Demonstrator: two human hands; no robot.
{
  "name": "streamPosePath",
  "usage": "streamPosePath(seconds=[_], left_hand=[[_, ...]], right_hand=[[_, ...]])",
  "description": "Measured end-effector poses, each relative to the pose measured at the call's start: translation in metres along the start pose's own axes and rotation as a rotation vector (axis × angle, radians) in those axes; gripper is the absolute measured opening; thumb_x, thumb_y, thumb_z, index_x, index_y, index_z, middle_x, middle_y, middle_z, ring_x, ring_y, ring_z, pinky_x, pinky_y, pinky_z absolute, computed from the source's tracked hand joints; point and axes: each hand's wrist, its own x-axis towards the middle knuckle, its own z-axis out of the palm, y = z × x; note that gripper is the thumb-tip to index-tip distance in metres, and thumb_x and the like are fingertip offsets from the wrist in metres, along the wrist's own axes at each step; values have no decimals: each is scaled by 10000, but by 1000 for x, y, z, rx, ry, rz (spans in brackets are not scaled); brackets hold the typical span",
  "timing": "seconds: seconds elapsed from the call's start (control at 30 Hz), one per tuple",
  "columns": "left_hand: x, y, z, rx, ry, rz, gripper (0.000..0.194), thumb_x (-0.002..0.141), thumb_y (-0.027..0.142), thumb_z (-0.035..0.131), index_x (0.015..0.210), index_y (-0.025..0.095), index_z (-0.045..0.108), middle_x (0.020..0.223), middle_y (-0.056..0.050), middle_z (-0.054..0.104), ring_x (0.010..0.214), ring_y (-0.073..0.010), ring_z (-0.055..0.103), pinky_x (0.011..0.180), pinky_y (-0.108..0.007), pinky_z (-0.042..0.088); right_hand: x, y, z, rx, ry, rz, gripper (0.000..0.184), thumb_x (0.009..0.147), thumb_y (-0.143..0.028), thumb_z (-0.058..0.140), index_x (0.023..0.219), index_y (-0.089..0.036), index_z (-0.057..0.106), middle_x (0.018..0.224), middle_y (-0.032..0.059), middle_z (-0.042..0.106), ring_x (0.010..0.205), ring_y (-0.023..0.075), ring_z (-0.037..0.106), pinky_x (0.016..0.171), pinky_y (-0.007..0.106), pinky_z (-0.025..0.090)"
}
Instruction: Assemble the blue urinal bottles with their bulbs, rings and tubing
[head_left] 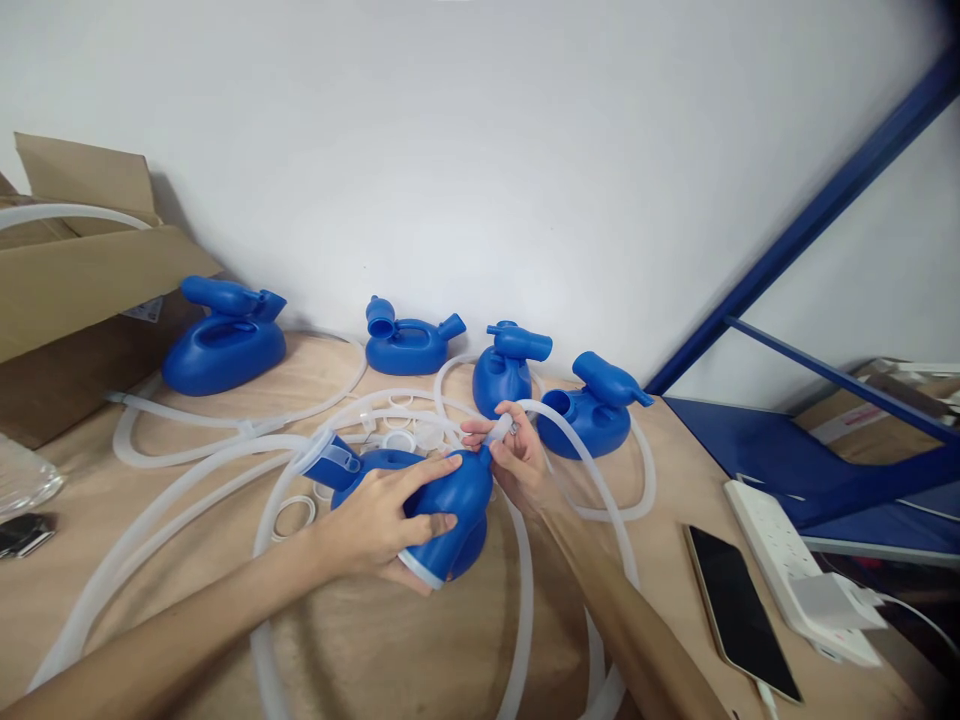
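Note:
My left hand [382,515] is wrapped around a blue plastic urinal funnel [454,500] with a white ring at its wide lower end. The funnel's narrow spout points up and right. There my right hand [521,455] pinches the end of a translucent white hose [501,430] against the spout. Whether the hose sits over the spout or only meets it, I cannot tell. Behind my left hand is a blue urinal bottle [386,460], partly hidden, with a white cap [322,452] on its neck.
More blue urinal bottles [225,355] stand along the wall, with loose funnels [611,380] on some. Hoses [180,490] loop across the table among white rings [294,517]. A cardboard box [82,290] stands left; a phone [739,610] and power strip [795,570] lie right.

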Motion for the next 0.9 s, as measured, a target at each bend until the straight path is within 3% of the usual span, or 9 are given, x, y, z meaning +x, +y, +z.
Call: streamPosePath(seconds=[0.2,0.33,0.4,0.5,0.6,0.67,0.73,0.83,0.9], left_hand=[[0,0,2,10,-69,-28,605,903,704,645,1337,285,609,1600,-229,453,1282,-373,627,850,-433,613],[4,1,1,17,-82,-69,731,862,784,627,1358,246,618,1564,-242,494,1289,-387,620,817,-413,612],[6,3,-1,22,-81,-71,738,852,785,639,1352,243,623,1561,-241,499,1276,-387,628,800,-407,613],[9,5,-2,20,-100,-73,721,844,764,667,1338,241,626,1574,-240,489,1246,-384,649,789,-409,615],[10,6,-3,8,-97,-62,717,844,764,667,1334,243,625,1583,-237,486,1234,-373,661,815,-411,613],[10,6,-3,8,-96,-56,723,830,763,684,1333,247,624,1579,-234,494,1225,-368,669,822,-409,612],[9,6,-2,17,-109,-60,741,804,753,718,1339,249,620,1586,-237,485,1226,-374,668,816,-410,612],[8,6,-2,23,-140,-74,759,788,737,739,1354,247,611,1612,-237,453,1252,-385,650,827,-414,610],[8,5,-2,26,-148,-71,760,789,740,734,1355,249,606,1615,-236,449,1257,-384,648,842,-415,608]], right_hand=[[-1,3,2,-76,-21,23,627,737,-530,908,1158,-316,495,1084,67,797,1016,270,771,1009,468,563],[7,8,-5,-112,-22,11,699,769,-628,847,1295,-336,492,1066,59,790,992,272,770,904,443,597],[9,3,-13,-220,-51,5,647,837,-739,712,1303,-327,533,1034,57,780,938,260,765,802,401,609],[9,-16,-22,-657,-44,-50,595,988,-757,419,1260,-285,657,871,53,751,774,233,728,659,348,580],[4,-44,-23,-1302,21,-275,464,1053,-562,448,1217,-256,756,894,89,750,844,256,712,769,391,581],[2,-61,-23,-1592,18,-439,379,1058,-421,482,1232,-246,770,994,124,749,958,288,699,868,444,572],[4,-73,-25,-1718,-118,-531,363,1046,-275,469,1277,-260,749,1156,140,736,1116,319,667,969,511,550],[10,-85,-32,-1717,-462,-576,542,951,-58,432,1366,-305,678,1394,85,680,1377,315,552,1152,600,435],[16,-90,-34,-1694,-598,-566,593,909,-32,445,1404,-298,634,1420,65,675,1422,299,528,1202,612,382]])
